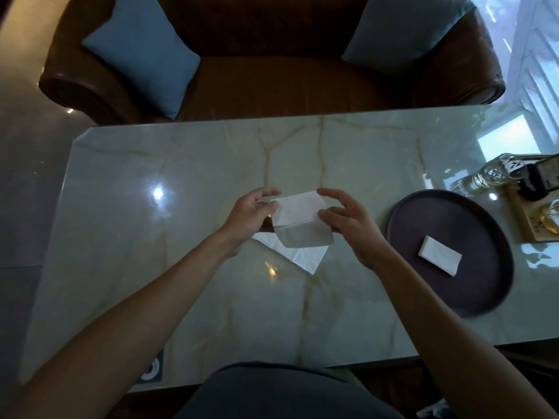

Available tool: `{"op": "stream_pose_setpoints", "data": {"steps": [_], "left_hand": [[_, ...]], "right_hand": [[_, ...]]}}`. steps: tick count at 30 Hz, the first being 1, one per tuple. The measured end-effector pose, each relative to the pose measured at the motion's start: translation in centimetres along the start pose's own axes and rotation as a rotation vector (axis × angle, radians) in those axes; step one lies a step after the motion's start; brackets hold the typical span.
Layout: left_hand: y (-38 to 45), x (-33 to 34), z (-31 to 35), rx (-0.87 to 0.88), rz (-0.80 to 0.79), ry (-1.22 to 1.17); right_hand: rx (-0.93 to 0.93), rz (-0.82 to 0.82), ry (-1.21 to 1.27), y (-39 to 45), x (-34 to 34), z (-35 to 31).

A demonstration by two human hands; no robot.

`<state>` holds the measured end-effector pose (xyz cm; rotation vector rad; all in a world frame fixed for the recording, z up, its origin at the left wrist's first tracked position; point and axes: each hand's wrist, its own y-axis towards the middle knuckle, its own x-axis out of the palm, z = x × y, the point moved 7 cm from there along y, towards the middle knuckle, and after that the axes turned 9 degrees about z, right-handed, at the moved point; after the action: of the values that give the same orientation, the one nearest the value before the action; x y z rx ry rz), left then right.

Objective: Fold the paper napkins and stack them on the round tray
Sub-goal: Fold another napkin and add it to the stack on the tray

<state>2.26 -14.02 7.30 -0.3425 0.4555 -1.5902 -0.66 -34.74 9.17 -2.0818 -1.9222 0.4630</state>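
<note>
This looks like a lounge or sitting room, in a home or perhaps a hotel. A brown leather sofa with two blue cushions faces a low, glossy marble-patterned tabletop. Polished floor tiles reflect light at the left. At the right end sit a glass bottle and a wooden tray, beside bright window light.

No legible text anywhere. Pale leaf-like mark on the bottle, dark markings on the wooden box, both too small and blurred to read.
</note>
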Motion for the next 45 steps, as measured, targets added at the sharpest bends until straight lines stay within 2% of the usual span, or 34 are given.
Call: {"op": "stream_pose_setpoints", "data": {"steps": [4,8,17,24,27,30,36,39,45], "left_hand": [[-0.8,1.1,0.5,0.053,-0.099,0.006],[-1.4,2.2,0.1,0.107,-0.260,0.131],[-1.1,1.3,0.1,0.188,-0.076,0.226],[-1.0,0.5,0.7,0.242,0.013,0.229],[-1.1,0.3,1.2,0.289,0.024,0.269],[-1.0,0.3,1.3,0.314,0.020,0.352],[-1.0,1.8,1.8,0.271,-0.120,0.250],[-1.2,2.5,2.3,0.255,-0.173,0.237],[-1.0,4.8,3.3,0.226,-0.239,0.217]], "right_hand": [[-0.017,0.026,-0.015,0.0,-0.1,-0.1],[-0.020,0.034,-0.057,0.0,-0.3,-0.1],[-0.114,-0.040,-0.248,-0.3,0.1,-1.3],[-0.261,0.186,-0.509,0.0,-0.9,-1.2],[-0.288,0.211,-0.544,0.0,-0.9,-1.3],[-0.315,0.176,-0.590,0.4,-1.1,-1.0],[-0.250,-0.036,-0.637,0.5,0.2,-1.0],[-0.283,-0.053,-0.629,0.4,0.4,-1.8],[-0.230,-0.060,-0.541,0.2,-1.7,-2.3]]}}
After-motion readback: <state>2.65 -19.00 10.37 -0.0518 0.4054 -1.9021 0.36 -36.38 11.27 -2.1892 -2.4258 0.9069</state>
